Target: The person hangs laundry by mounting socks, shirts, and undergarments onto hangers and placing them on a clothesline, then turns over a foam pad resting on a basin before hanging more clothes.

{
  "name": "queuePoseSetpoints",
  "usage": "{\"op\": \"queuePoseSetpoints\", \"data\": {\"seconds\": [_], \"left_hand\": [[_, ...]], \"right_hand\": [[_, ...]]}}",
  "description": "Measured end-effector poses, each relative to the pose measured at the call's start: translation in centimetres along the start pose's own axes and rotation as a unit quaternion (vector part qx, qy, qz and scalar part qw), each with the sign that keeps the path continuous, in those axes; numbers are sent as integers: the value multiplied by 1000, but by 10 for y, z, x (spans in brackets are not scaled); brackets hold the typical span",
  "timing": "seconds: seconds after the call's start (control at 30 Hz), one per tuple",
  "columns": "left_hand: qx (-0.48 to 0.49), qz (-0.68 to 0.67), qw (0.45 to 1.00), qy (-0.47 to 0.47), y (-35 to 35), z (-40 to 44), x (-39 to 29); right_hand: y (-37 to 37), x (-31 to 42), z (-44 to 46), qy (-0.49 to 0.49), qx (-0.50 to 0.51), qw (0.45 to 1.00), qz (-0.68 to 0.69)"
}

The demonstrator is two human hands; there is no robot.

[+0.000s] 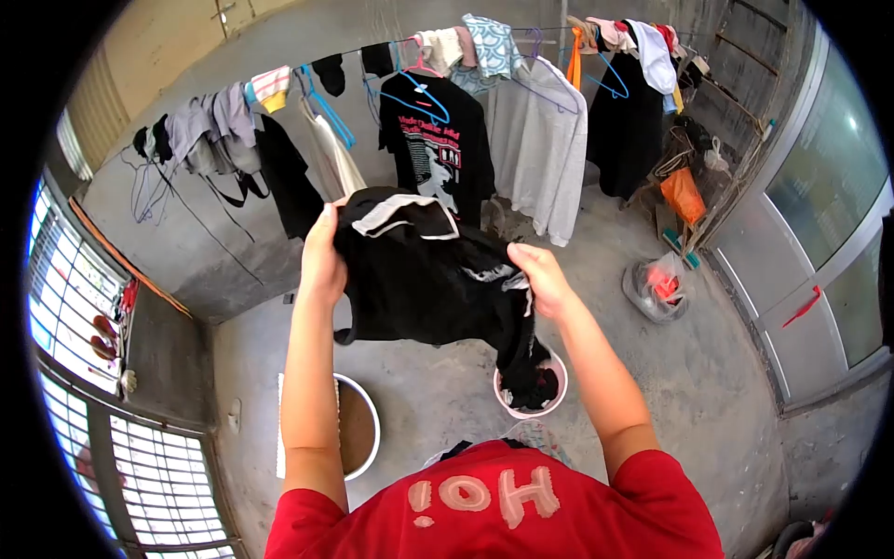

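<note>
Stretched between my two hands, in front of my chest, is a black garment (419,289) with white trim; its exact kind is hard to make out. My left hand (323,252) grips its upper left edge, thumb on top. My right hand (545,279) pinches the right side, where some whitish cloth bunches up. The garment's lower right end hangs down towards a pink basin (500,396) on the floor, which holds dark clothes (535,389). Behind the garment, a black printed T-shirt (433,140) hangs on the line.
More laundry hangs along the line, including a light grey long-sleeved top (540,140) and several hangers (331,112). A white tub (374,429) with brownish contents stands by my left arm. A plastic bag (656,287) lies on the floor near the glazed door (810,224).
</note>
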State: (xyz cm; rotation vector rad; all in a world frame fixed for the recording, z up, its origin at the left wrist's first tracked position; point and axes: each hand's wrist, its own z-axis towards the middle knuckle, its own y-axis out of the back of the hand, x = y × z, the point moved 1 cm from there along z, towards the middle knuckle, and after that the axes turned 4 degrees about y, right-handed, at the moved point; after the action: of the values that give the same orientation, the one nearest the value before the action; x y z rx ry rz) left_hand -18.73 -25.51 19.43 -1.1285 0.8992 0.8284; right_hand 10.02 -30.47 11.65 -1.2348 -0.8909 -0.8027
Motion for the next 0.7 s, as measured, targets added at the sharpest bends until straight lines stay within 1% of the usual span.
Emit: {"op": "queuePoseSetpoints", "data": {"seconds": [0.03,0.07,0.1,0.13,0.17,0.2,0.23,0.27,0.3,0.33,0.4,0.43,0.47,0.5,0.53,0.57,0.6,0.63,0.67,0.7], "left_hand": [[-143,200,969,-6,22,3,12],[-233,270,930,-90,42,4,38],[-339,441,826,-95,56,-3,59],[-256,423,862,-116,39,-23,67],[-164,455,864,-139,15,-45,83],[13,398,916,-42,-12,-71,80],[53,355,931,63,-4,-76,114],[22,219,973,63,14,-74,157],[0,249,961,118,36,-70,174],[0,247,962,114,47,-71,173],[-28,440,894,84,63,-71,171],[-43,489,869,64,55,-75,154],[-43,488,869,65,56,-75,153],[-68,576,815,4,56,-73,151],[-92,655,748,-58,57,-69,150],[-93,655,747,-60,66,-58,156],[-64,506,858,62,83,-43,169],[-32,332,925,181,89,-30,171],[-34,335,924,180,92,-19,173],[-62,261,941,209,88,-10,165]], "right_hand": [[-8,-1,1,-24,1,1000,17],[-14,-4,2,-47,2,998,34],[-13,-20,8,-72,-7,997,25],[-15,-38,13,-95,-15,995,16],[-30,-43,9,-108,-25,994,-14],[-41,-54,7,-108,-6,994,-28],[-51,-57,4,-143,-3,987,-68],[-58,-57,2,-175,0,979,-108],[-53,-67,5,-187,22,964,-187],[-54,-67,5,-153,56,966,-202],[-51,-60,-2,-120,125,963,-208],[-49,-57,-3,-109,117,960,-229],[-43,-56,-1,-110,117,960,-229],[-39,-51,2,-69,73,955,-279],[-36,-45,6,-27,28,944,-328],[-31,-36,10,-29,22,952,-303],[-36,-20,14,-32,15,960,-277],[-33,-17,21,-22,15,961,-277],[-26,-17,30,-20,16,961,-274],[-17,-20,41,-29,37,940,-337]]}}
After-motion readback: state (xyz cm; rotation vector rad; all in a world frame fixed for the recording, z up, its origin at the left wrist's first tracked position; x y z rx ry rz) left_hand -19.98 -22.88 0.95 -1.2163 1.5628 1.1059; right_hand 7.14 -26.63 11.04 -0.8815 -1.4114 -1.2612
